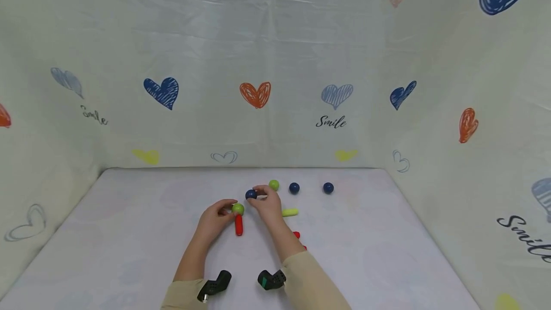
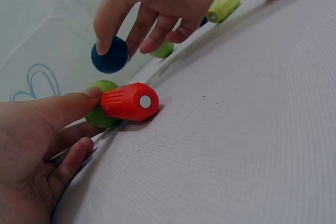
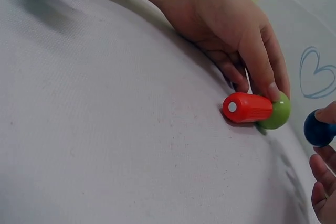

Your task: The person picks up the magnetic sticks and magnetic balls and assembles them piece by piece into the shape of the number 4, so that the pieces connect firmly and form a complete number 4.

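My left hand [image 1: 214, 221] pinches a green ball [image 1: 238, 209] between thumb and fingers. Against the near side of that ball lies a red rod [image 1: 238, 226], ridged, with a pale round disc in its end [image 2: 145, 102]. My right hand [image 1: 269, 205] holds a dark blue ball [image 1: 250, 194] by thumb and fingertips, just beyond and to the right of the green one. In the left wrist view this blue ball [image 2: 109, 56] hangs above the green ball, with a gap between them.
On the white tabletop [image 1: 370, 252], a second green ball [image 1: 274, 185] and two blue balls, one nearer [image 1: 294, 188] and one farther right [image 1: 328, 188], stand at the back. A yellow-green rod [image 1: 290, 212] and red pieces [image 1: 296, 235] lie right of my right forearm, partly hidden.
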`<state>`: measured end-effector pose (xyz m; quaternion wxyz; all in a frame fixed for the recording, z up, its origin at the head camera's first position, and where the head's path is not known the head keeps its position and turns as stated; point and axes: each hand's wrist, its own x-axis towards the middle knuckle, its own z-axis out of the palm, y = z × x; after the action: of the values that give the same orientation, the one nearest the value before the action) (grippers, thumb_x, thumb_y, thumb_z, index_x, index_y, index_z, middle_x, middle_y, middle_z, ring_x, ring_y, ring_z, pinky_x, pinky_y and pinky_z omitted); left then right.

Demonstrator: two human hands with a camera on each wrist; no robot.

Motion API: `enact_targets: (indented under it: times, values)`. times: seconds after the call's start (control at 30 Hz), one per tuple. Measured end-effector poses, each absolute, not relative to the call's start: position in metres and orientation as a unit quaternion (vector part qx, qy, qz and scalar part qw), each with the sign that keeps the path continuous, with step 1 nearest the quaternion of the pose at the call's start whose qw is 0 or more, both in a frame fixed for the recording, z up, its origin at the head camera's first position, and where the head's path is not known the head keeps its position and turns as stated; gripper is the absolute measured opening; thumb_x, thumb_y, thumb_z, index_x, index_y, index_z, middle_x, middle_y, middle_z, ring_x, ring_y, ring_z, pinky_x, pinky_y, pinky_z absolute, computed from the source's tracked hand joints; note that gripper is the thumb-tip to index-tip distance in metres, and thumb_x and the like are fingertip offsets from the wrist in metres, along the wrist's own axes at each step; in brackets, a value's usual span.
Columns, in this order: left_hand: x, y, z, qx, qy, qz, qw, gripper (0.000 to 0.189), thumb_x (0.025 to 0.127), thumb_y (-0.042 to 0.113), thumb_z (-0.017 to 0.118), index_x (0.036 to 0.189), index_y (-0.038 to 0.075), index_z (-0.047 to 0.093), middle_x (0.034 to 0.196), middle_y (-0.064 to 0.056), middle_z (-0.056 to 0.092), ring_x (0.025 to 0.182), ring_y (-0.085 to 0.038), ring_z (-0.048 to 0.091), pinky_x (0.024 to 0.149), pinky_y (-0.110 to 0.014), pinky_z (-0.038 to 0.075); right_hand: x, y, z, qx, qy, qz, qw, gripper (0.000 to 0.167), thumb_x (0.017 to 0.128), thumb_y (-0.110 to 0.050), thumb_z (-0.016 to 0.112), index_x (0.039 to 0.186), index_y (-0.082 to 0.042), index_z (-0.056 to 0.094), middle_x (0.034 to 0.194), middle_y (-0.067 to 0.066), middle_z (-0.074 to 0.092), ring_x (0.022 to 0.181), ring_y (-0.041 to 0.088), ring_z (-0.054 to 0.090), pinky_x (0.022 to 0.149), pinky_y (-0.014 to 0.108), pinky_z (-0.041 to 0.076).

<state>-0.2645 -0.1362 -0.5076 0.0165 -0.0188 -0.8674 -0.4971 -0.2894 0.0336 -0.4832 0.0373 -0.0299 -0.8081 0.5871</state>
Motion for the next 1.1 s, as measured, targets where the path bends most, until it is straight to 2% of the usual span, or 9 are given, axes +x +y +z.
enact_targets:
  times: [0.33, 0.53, 1.1]
  values:
    - [-0.265, -0.137, -0.509, -0.014, -0.866, -0.499, 0.008, 0.035, 0.087, 0.017, 0.074, 0.121, 0.012, 0.068, 0.112, -0.007, 0.065, 0.087, -0.02, 0.055, 0.073, -0.033, 0.046, -0.27, 0.04, -0.473, -0.001, -0.806, 0.592, 0.016, 0.031, 0.081, -0.014, 0.079, 0.111, -0.014, 0.07, 0.102, 0.0, 0.063, 0.078, 0.015, 0.052, 0.062, 0.025, 0.045]
    - [-0.266, -0.136, -0.509, -0.016, -0.868, -0.497, 0.007, 0.035, 0.087, 0.019, 0.074, 0.121, 0.012, 0.068, 0.113, -0.007, 0.065, 0.087, -0.02, 0.055, 0.074, -0.033, 0.046, -0.259, 0.044, -0.47, 0.008, -0.804, 0.595, 0.011, 0.033, 0.081, -0.013, 0.079, 0.113, -0.01, 0.069, 0.101, 0.0, 0.062, 0.073, 0.014, 0.052, 0.06, 0.024, 0.044]
    - [-0.265, -0.136, -0.508, -0.017, -0.87, -0.493, 0.013, 0.035, 0.087, 0.018, 0.074, 0.121, 0.011, 0.067, 0.111, -0.007, 0.065, 0.086, -0.02, 0.055, 0.073, -0.033, 0.046, -0.225, 0.05, -0.483, 0.007, -0.794, 0.606, -0.041, 0.032, 0.083, -0.009, 0.077, 0.113, -0.013, 0.069, 0.107, 0.001, 0.059, 0.076, 0.015, 0.056, 0.064, 0.025, 0.05]
